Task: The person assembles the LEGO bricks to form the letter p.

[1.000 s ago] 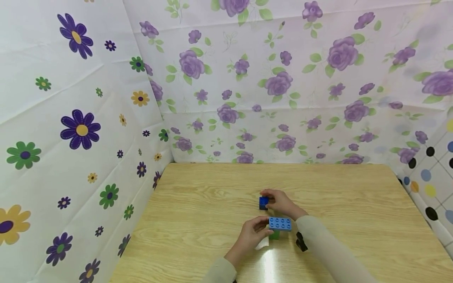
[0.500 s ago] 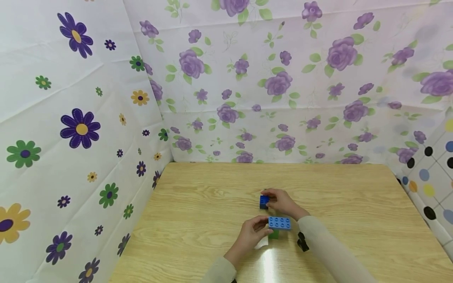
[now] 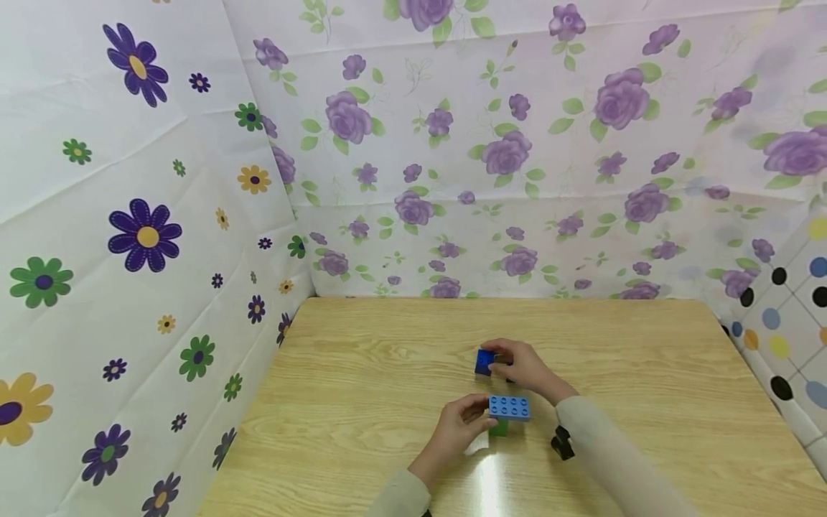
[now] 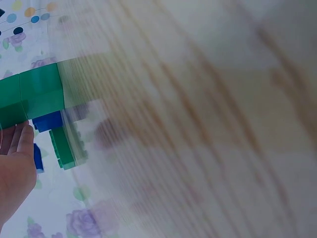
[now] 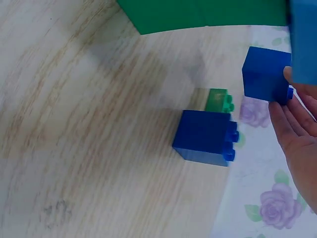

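Note:
My left hand (image 3: pixel 455 431) grips a stack of bricks near the front of the table, a light blue brick (image 3: pixel 509 407) with studs above green bricks (image 4: pixel 34 91). In the left wrist view its fingertips touch the green side. Farther back, my right hand (image 3: pixel 526 370) pinches a dark blue brick (image 5: pixel 266 74) between thumb and fingers, held off the table. Another dark blue brick (image 5: pixel 203 136) stands on the tabletop below, with a small green brick (image 5: pixel 216 100) beyond it. In the head view my right hand mostly hides these two.
The wooden table (image 3: pixel 362 373) spreads around both hands. Floral sheets (image 3: pixel 413 143) hang behind and at the left, and a dotted sheet (image 3: pixel 788 323) is at the right. A black device (image 3: pixel 562 443) sits by the right wrist. Much of the left wrist view is blurred tabletop.
My right hand has shifted slightly back and to the right, and the dark blue brick has moved farther back with it. My left hand and the stack have stayed nearly still.

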Available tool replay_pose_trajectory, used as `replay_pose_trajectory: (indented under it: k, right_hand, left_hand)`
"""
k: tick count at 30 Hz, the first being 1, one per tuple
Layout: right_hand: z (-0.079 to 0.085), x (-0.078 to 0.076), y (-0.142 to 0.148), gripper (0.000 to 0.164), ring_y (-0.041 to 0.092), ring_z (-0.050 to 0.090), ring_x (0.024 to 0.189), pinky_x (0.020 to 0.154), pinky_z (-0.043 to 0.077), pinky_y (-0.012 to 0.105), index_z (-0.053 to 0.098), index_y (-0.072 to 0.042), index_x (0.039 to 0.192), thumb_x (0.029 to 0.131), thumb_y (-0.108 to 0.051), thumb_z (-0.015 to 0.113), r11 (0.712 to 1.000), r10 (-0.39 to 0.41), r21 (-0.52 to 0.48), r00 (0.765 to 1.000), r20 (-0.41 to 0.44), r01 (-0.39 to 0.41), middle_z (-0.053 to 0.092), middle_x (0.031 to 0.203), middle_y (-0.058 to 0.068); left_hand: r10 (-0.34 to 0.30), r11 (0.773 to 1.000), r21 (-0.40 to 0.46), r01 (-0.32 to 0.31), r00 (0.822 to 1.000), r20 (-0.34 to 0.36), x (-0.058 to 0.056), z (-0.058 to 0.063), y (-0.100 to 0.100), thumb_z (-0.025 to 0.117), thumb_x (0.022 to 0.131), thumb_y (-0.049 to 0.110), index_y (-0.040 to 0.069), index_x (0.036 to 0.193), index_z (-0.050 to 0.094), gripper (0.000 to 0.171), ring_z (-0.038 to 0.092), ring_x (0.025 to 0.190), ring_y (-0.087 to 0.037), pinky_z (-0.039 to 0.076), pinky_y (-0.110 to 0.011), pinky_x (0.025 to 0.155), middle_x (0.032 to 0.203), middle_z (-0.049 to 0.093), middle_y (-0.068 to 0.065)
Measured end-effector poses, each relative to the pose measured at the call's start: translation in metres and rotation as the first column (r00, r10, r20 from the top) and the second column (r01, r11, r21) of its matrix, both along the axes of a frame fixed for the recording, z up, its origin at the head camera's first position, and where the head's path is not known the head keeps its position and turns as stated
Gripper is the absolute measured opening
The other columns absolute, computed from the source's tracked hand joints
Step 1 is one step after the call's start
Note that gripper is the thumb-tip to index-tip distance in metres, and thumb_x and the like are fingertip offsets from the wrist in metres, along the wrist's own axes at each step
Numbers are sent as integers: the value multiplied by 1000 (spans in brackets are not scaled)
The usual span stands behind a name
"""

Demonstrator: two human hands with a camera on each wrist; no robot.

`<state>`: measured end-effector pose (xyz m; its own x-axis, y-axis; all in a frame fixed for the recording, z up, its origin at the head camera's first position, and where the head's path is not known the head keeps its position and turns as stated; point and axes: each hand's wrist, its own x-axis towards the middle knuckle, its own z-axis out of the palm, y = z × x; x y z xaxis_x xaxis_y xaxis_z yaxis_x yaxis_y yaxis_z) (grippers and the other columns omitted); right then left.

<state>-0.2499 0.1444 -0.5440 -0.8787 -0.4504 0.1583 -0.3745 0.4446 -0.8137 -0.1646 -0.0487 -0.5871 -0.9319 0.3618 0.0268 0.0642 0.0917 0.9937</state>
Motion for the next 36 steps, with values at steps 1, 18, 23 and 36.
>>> replay_pose_trajectory:
  k: [1,18,23,36]
  right_hand:
    - [2,1,1,40,34,60,111,92,53,45,58,-2,129,90,-4,67,1000,1,-6,1000,-1,-1,61,125,17]
    - [24,32,25,41,25,61,108,95,50,49,58,-8,130,91,-16,68,997,19,-78,999,44,-16,61,124,10]
    - [31,44,28,40,21,61,106,94,52,42,58,-12,130,92,-22,67,995,51,-84,999,16,-49,61,123,7]
    - [37,64,32,34,16,62,105,91,54,36,62,-13,125,92,-19,67,983,114,-137,992,-49,-119,62,122,5]
  left_hand:
    - [0,1000,0,0,1000,2,0,0,0,71,86,6,2,122,62,38,59,115,-22,49,-26,97,120,64,-10]
    - [9,1000,-27,-8,1000,27,0,1,1,72,86,8,6,123,62,38,59,116,-18,49,-25,97,122,64,-6]
    - [2,1000,-24,-2,1000,9,0,0,0,71,87,8,5,124,62,38,59,116,-20,49,-27,98,122,64,-8]
    - [-10,1000,13,10,1000,13,0,1,1,71,87,9,7,123,63,37,58,118,-19,47,-27,100,123,64,-7]
